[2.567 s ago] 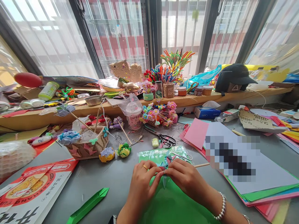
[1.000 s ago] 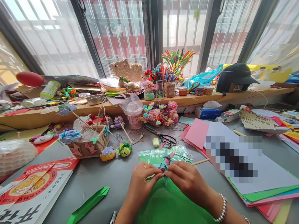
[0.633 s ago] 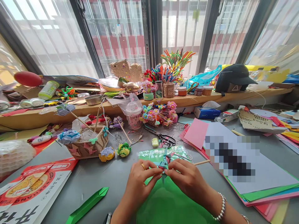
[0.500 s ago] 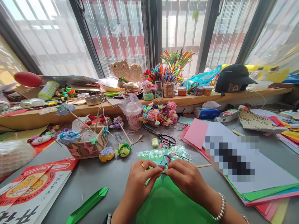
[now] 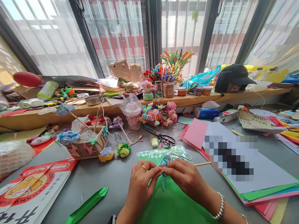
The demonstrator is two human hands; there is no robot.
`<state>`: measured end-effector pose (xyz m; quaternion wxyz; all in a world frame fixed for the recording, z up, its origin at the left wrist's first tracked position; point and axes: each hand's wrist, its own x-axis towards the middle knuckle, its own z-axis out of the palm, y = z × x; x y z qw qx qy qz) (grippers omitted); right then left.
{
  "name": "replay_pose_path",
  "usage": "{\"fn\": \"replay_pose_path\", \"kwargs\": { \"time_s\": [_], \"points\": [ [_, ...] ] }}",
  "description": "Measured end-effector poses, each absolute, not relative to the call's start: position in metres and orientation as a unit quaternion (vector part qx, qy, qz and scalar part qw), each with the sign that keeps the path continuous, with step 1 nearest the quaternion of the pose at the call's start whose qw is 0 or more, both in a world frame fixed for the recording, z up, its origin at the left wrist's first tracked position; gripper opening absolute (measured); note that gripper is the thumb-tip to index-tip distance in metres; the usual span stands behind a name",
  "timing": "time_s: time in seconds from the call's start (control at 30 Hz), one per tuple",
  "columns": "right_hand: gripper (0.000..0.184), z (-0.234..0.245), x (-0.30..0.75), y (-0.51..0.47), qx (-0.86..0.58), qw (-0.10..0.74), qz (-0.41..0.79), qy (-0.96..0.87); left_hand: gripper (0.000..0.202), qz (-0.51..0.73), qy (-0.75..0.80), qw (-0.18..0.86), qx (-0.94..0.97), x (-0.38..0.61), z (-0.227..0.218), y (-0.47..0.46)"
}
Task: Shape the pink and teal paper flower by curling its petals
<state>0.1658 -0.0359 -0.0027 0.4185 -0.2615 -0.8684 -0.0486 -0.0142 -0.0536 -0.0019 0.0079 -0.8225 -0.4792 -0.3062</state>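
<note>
Grip: paper flower (image 5: pixel 166 160) between left hand (image 5: pixel 141 182) and right hand (image 5: pixel 187 179)

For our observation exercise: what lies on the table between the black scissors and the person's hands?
In the head view, a clear packet of green patterned paper lies there, beyond the folded piece.

The left hand (image 5: pixel 141 180) and right hand (image 5: pixel 187 179) hide most of the paper flower (image 5: pixel 166 160).

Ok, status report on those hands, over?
Left hand and right hand pinch one folded paper piece. Over green sheet. Scissors lie beyond, apart.
</note>
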Motion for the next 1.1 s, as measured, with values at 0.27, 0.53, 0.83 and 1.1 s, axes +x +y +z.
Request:
{"fn": "replay_pose_path", "kwargs": {
  "time_s": [0.27,0.53,0.83,1.1],
  "points": [
    [0.021,-0.001,0.166,-0.037,-0.260,0.431,-0.040,-0.863,0.019,-0.334,-0.475,-0.053,-0.813,-0.014,0.000,-0.052],
    [0.019,0.004,0.168,-0.037,-0.301,0.479,0.109,-0.817,0.038,-0.521,-0.524,-0.341,-0.581,-0.022,0.001,-0.045],
    [0.011,0.013,0.170,-0.039,-0.317,0.512,0.275,-0.749,0.055,-0.490,-0.342,-0.654,-0.463,-0.017,-0.003,-0.042],
    [0.010,0.010,0.171,-0.038,-0.313,0.519,0.295,-0.738,0.083,-0.447,-0.309,-0.579,-0.608,-0.013,-0.012,-0.049]
  ]
}}
